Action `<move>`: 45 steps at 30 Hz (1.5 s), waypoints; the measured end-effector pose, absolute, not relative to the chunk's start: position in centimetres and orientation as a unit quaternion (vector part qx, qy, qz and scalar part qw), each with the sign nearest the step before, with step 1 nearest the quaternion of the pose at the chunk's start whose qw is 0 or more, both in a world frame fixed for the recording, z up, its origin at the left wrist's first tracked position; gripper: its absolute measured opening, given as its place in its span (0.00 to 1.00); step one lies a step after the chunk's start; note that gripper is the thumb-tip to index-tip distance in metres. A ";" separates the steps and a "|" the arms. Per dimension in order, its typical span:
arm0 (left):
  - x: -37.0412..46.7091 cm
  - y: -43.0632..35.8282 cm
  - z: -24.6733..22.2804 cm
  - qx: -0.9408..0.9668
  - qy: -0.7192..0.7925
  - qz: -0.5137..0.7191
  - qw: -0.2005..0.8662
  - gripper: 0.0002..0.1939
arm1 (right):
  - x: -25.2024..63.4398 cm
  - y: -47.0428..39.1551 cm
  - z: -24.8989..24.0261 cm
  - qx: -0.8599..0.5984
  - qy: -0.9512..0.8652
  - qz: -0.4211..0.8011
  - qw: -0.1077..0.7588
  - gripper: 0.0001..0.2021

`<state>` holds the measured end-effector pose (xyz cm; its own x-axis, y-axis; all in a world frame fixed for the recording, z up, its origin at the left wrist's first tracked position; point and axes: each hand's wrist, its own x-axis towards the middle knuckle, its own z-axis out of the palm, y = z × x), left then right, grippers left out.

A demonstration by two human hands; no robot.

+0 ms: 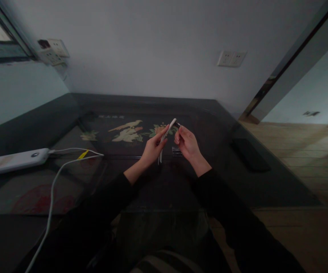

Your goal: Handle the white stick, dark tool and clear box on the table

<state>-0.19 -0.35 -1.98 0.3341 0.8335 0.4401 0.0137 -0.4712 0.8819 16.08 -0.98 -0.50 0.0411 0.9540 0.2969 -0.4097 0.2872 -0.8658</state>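
Reference for all places: the white stick (173, 122), held above the worktop (166, 185). Nearest: a white cable (52, 193), left of and nearer than the stick, running to a power bank (17, 160) well off to its left. Right of the stick, well apart: a dark flat slab (250, 154), probably a phone. Just nearer than the stick, partly behind the right hand (188, 143): a small case (176, 152), contents unclear.

Left hand (153, 146): grip closed, thumb and fingers on the stick's lower part. Long axis slants away and rightward; pale strands hang below. Right hand: grip pinched on a small dark piece (177, 124) just right of the stick's far tip, so this hand is nearer that end. Contact between piece and tip: cannot tell. Beyond, on the wall: sockets (232, 58).
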 end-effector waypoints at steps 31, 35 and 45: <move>-0.3 -0.2 -1.7 0.704 0.300 0.488 0.420 0.29 | 16.4 -1.1 -0.1 -0.301 -0.465 0.509 0.659 0.21; -0.2 -0.3 -1.8 0.707 0.295 0.495 0.411 0.29 | 16.3 -1.1 -0.2 -0.314 -0.465 0.505 0.656 0.19; 0.0 -0.7 -2.0 0.729 0.289 0.466 0.410 0.30 | 16.6 -1.1 -0.1 -0.326 -0.457 0.499 0.661 0.21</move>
<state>0.05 -0.69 -1.97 0.3990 0.8035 0.4418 0.0409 -0.4969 0.8668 16.62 -1.07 -0.08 0.0848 0.9568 0.2782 -0.3620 0.2897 -0.8860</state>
